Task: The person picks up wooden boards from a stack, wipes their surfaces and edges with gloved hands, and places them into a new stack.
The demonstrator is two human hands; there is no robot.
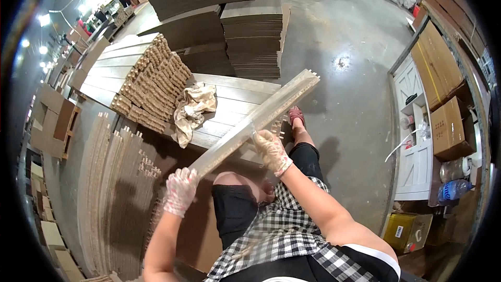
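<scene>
Grey floor, far & right. Long board, pale, aslant at ctr.: L hand clasping near-left end, R hand grasping right edge midway. Prob. stiff, fairly light; best held by edges.

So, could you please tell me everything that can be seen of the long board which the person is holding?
The long board is narrow and straight, with a smooth-looking pale grey face and a rough tan edge that looks like particle board. Small pale pegs stick out at its far end. It slants from lower left to upper right, above a stack of pale boards. The gloved left hand grips its near end; the gloved right hand is at its lower edge, farther along.
</scene>
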